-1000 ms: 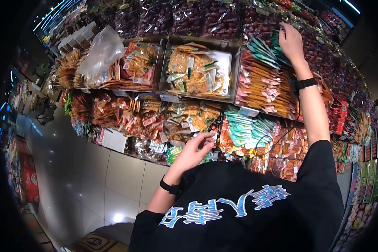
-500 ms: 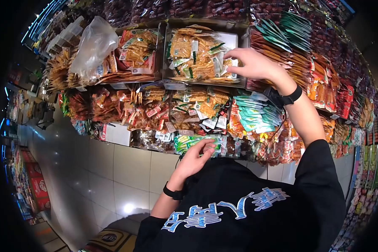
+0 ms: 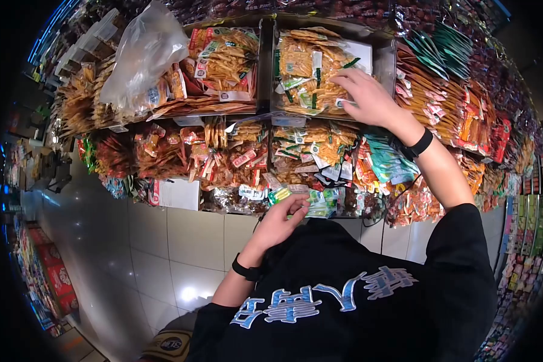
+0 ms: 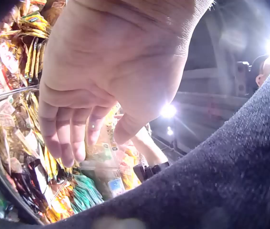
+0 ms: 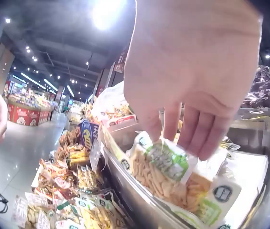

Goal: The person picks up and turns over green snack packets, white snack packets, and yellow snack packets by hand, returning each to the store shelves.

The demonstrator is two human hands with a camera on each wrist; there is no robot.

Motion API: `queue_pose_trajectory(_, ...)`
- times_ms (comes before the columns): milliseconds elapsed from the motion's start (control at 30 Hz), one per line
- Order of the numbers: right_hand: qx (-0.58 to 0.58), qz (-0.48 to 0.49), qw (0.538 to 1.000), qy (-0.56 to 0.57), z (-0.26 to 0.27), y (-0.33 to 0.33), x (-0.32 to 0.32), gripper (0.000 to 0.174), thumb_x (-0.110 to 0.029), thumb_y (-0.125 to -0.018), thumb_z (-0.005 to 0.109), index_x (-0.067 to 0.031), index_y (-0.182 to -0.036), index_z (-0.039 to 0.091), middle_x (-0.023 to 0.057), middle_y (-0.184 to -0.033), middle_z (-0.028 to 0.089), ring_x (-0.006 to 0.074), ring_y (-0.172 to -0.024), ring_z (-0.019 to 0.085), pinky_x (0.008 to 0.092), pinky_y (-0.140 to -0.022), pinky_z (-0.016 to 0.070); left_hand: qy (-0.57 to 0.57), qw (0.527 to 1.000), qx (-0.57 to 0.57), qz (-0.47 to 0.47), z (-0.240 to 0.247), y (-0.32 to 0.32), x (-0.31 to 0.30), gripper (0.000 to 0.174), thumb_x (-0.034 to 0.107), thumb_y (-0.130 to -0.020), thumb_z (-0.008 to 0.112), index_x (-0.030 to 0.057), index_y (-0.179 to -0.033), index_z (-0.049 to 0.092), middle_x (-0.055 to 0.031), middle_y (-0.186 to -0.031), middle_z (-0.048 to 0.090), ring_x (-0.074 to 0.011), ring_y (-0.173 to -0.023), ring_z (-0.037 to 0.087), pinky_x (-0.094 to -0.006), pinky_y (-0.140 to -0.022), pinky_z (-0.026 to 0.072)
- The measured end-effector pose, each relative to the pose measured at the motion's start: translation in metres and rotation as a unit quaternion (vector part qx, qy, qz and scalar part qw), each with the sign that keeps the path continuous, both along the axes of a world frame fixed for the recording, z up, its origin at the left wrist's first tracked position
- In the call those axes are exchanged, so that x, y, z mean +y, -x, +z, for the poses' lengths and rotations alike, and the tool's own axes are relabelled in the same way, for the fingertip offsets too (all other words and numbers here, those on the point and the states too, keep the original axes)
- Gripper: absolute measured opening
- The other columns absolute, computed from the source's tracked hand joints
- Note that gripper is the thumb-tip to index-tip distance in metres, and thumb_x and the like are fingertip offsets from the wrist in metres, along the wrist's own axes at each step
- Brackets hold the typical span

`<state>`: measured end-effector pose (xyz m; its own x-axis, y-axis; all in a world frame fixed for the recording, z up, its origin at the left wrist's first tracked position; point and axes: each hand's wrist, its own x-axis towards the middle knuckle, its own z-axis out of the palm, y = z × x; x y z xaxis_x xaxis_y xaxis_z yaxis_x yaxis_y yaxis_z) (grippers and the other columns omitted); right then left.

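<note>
In the head view my right hand (image 3: 371, 99) is over the upper middle bin, its fingers reaching down to clear snack packets (image 3: 307, 66) with yellowish contents. The right wrist view has the thumb and fingers right at the top of a packet with a green-and-white label (image 5: 166, 160), fingers slightly bent and apart from the thumb. My left hand (image 3: 280, 220) hangs in front of the lower row, near green packets (image 3: 319, 202). Its fingers are loosely bent with nothing between them, as the left wrist view also shows.
A translucent plastic bag (image 3: 144, 57) lies over the bins at left. Dark green packets (image 3: 443, 51) lie on orange ones at right. Metal bin walls (image 3: 266, 66) divide the upper row. A white board (image 3: 178, 194) stands at the lower front edge, above the tiled floor (image 3: 193, 241).
My right hand has left the dark green packets, moving left and nearer to reach into the upper middle bin. The left hand stays near the front edge. The head view has shifted.
</note>
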<state>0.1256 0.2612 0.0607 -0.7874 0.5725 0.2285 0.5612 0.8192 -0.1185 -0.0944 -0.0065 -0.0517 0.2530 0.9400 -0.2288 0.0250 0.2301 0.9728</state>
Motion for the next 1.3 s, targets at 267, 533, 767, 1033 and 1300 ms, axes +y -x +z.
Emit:
queue_pose_trajectory(267, -0.104, -0.074, 0.991, 0.045, -0.025, 0.012, 0.003, 0.054, -0.019, -0.077, 0.072, -0.0048, -0.126, 0.053, 0.0165, -0.127, 0.055, 0.036, -0.117, 0.052, 0.0438, -0.097, 0.0442, 0.017, 0.999, 0.012, -0.04, 0.01, 0.043, 0.016, 0.032, 0.009, -0.099, 0.057, -0.0014, -0.128, 0.052, -0.0074, -0.113, 0.065, -0.0125, -0.107, 0.06, -0.0269, -0.093, 0.0466)
queue_pose_trajectory(533, -0.002, -0.106, 0.994, 0.029, -0.028, -0.002, 0.002, 0.046, -0.03, -0.08, 0.074, -0.0058, -0.116, 0.06, 0.0178, -0.101, 0.068, 0.0368, -0.094, 0.065, 0.0456, -0.081, 0.0516, 0.011, 0.998, 0.004, -0.063, 0.008, 0.062, 0.03, 0.032, 0.01, -0.099, 0.056, -0.0012, -0.129, 0.052, -0.0079, -0.115, 0.064, -0.0137, -0.108, 0.06, -0.0282, -0.097, 0.0462)
queue_pose_trajectory(767, 0.287, -0.28, 0.913, 0.074, -0.012, -0.024, 0.0, 0.041, -0.029, -0.086, 0.074, -0.0014, -0.114, 0.063, 0.0128, -0.098, 0.072, 0.0199, -0.088, 0.069, 0.0322, -0.08, 0.0514, -0.015, 0.998, -0.013, -0.057, 0.003, 0.065, 0.036, 0.031, 0.012, -0.097, 0.059, -0.0014, -0.124, 0.055, -0.0104, -0.108, 0.067, -0.0165, -0.098, 0.064, -0.0305, -0.087, 0.0504)
queue_pose_trajectory(1033, 0.602, -0.2, 0.668, 0.39, 0.003, -0.01, -0.024, 0.03, -0.015, -0.095, 0.064, -0.0002, -0.121, 0.06, 0.007, -0.113, 0.068, 0.0135, -0.098, 0.065, 0.029, -0.088, 0.0511, -0.007, 0.996, 0.012, -0.083, 0.017, 0.058, 0.04, 0.034, 0.017, -0.099, 0.057, -0.0016, -0.128, 0.053, -0.0076, -0.117, 0.064, -0.0146, -0.111, 0.059, -0.0278, -0.096, 0.0451)
queue_pose_trajectory(1300, 0.527, -0.067, 0.598, 0.6, 0.028, 0.056, -0.145, 0.033, -0.014, -0.092, 0.067, 0.0025, -0.119, 0.06, 0.0089, -0.11, 0.069, 0.0136, -0.098, 0.066, 0.0291, -0.087, 0.0525, -0.009, 0.914, -0.404, -0.034, 0.052, 0.016, 0.062, 0.079, 0.064, -0.096, 0.038, 0.007, -0.15, 0.03, -0.012, -0.152, 0.036, -0.0251, -0.14, 0.035, -0.0475, -0.113, 0.0322)
